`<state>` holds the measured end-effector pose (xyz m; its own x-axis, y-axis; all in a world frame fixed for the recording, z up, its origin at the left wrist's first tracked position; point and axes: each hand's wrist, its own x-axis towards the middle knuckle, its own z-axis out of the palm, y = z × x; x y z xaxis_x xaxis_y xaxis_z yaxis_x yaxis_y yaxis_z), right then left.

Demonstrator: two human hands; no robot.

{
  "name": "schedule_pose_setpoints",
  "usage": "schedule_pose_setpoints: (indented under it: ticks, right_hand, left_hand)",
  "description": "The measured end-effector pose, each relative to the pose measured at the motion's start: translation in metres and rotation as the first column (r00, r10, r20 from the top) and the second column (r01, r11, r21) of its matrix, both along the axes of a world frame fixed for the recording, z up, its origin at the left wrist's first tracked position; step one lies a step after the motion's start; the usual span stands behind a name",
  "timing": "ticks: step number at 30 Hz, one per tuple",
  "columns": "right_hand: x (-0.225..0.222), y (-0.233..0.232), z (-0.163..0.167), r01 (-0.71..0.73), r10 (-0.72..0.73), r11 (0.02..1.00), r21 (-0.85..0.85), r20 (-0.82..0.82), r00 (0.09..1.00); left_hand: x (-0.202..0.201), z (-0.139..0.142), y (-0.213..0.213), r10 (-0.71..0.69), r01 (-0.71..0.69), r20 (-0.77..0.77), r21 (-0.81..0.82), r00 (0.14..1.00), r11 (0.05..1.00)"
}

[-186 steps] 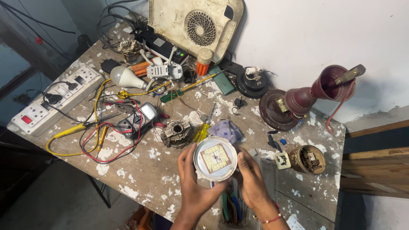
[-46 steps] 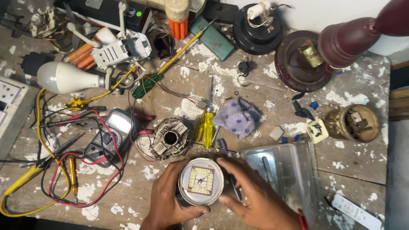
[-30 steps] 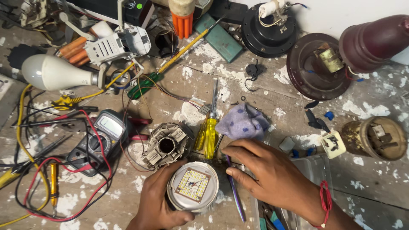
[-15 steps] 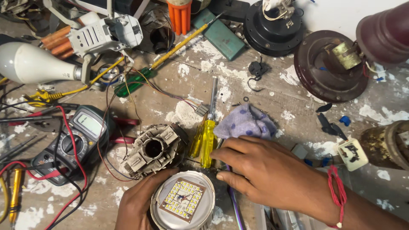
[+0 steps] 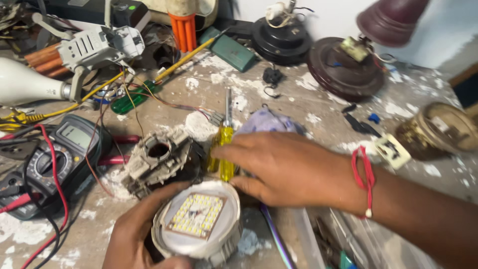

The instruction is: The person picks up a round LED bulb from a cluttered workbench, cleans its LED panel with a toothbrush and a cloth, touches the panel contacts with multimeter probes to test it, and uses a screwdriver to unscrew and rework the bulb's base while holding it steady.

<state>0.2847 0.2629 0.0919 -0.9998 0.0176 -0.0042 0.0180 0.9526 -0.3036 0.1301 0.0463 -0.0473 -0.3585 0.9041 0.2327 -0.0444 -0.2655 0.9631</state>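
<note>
My left hand (image 5: pixel 132 234) grips a round white lamp housing (image 5: pixel 196 226) with a square board of small yellow diodes facing up, held low at the front of the bench. My right hand (image 5: pixel 286 167), with a red thread at the wrist, lies flat over the bench just right of a yellow-handled screwdriver (image 5: pixel 225 144), its fingertips touching the handle. Whether the fingers have closed round the handle is hidden. A crumpled purple cloth (image 5: pixel 266 122) lies just behind that hand.
A dusty motor stator (image 5: pixel 159 159) sits left of the screwdriver. A multimeter (image 5: pixel 55 159) with red and black leads lies at left, a white bulb (image 5: pixel 25 87) behind it. Dark round lamp bases (image 5: pixel 343 67), a brass holder (image 5: pixel 440 129) and a green-handled screwdriver (image 5: pixel 134 99) crowd the paint-spattered bench.
The view has closed in on the bench. My right hand left the lamp housing and reached left onto the yellow screwdriver. My left hand kept hold of the housing.
</note>
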Motion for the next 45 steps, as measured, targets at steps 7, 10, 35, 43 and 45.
schedule_pose_setpoints:
  ticks: [7,10,35,43,45]
  right_hand:
    - [0.020,-0.037,0.022,0.234,-0.233,0.972,0.015,-0.053,0.971]
    - [0.034,-0.056,0.022,0.365,-0.372,0.920,-0.141,-0.029,0.928]
    - [0.058,-0.130,-0.017,0.642,-0.708,0.696,-0.323,-0.160,0.688]
    - [0.058,-0.129,-0.013,0.646,-0.688,0.717,-0.261,-0.115,0.717]
    - [0.055,-0.129,-0.010,0.675,-0.710,0.694,-0.251,-0.079,0.700]
  left_hand:
    - [0.006,0.016,0.009,0.189,-0.186,-0.316,0.040,0.930,0.982]
    - [0.013,0.030,0.014,0.305,-0.252,-0.458,0.175,0.835,0.952]
    - [0.022,0.051,0.002,0.059,0.020,-0.686,0.107,0.725,0.994]
    - [0.021,0.047,-0.003,0.089,0.025,-0.704,0.151,0.705,0.988]
    - [0.021,0.048,-0.004,0.104,0.023,-0.709,0.167,0.698,0.986]
